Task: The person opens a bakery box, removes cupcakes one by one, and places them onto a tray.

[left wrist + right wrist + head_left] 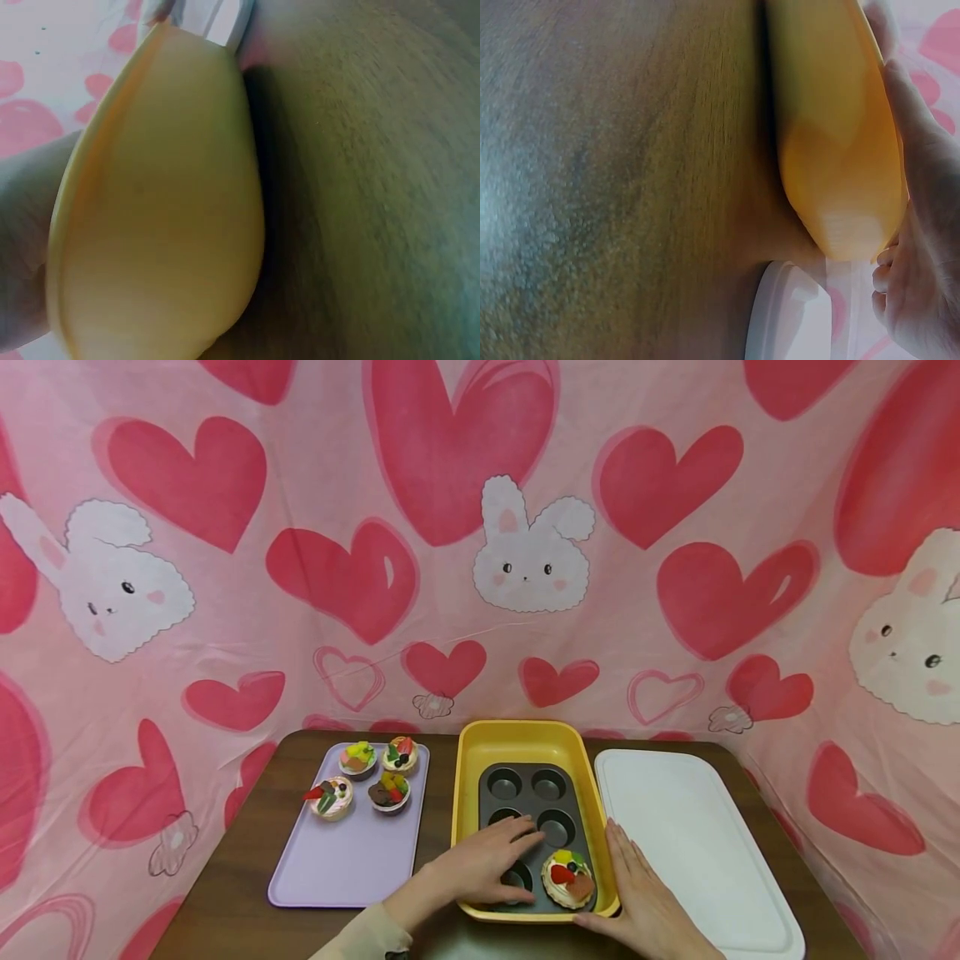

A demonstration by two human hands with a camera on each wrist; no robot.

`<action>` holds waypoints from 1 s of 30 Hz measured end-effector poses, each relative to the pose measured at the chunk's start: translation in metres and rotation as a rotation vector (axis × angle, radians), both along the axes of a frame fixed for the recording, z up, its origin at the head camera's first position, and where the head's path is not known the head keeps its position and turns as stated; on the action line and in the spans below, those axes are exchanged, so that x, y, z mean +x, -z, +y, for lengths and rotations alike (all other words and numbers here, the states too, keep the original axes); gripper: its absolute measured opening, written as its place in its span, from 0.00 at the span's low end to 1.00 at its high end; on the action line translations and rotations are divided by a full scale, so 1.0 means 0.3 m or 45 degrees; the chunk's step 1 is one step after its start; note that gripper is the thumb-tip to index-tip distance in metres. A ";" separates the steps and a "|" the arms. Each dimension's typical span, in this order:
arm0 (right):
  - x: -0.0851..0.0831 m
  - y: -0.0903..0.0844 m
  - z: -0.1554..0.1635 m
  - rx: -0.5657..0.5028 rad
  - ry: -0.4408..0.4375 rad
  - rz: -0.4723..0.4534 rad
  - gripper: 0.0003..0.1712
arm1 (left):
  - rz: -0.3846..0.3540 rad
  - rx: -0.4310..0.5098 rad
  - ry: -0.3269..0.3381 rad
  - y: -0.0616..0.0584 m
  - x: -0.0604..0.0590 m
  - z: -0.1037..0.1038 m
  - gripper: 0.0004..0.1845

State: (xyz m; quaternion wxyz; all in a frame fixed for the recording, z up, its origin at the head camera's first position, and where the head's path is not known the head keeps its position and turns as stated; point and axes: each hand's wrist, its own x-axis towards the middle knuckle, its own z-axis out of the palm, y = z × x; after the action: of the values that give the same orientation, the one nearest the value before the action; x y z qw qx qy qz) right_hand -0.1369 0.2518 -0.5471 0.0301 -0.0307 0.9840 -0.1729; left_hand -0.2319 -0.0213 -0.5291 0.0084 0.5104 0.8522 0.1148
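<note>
A yellow bin holds a dark muffin tin. A fruit-topped tart sits at the tin's front right cup. My left hand reaches over the bin's left rim, its fingers spread above the tin's middle and front left cups. Whether those fingertips touch the tin I cannot tell. At the bin's front right corner is my right hand, fingers extended along the outer right side and thumb at the front rim. In the right wrist view the right hand lies against the bin's edge.
On the left, a lilac tray carries several small tarts and cupcakes toward its back. A white board lies right of the bin. The brown table backs onto a pink heart-patterned cloth.
</note>
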 end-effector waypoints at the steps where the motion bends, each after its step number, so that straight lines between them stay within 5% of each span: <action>1: 0.000 0.001 0.001 -0.002 -0.002 0.005 0.77 | 0.003 -0.001 0.006 0.003 -0.001 0.009 0.45; 14: 0.005 0.004 0.008 -0.023 -0.057 0.079 0.75 | -0.016 0.033 0.104 0.043 0.015 0.088 0.47; 22: 0.008 0.004 0.006 -0.027 -0.036 0.042 0.75 | -0.150 0.051 0.046 0.058 0.023 0.117 0.47; 30: 0.009 0.003 0.007 -0.017 -0.047 0.066 0.74 | -0.182 0.083 0.018 0.063 0.013 0.147 0.43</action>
State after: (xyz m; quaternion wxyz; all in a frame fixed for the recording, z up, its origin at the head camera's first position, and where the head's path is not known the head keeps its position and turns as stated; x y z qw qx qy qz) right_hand -0.1344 0.2540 -0.5481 0.0074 -0.0533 0.9825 -0.1780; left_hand -0.2280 0.0228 -0.5482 0.0536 0.5069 0.8416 0.1785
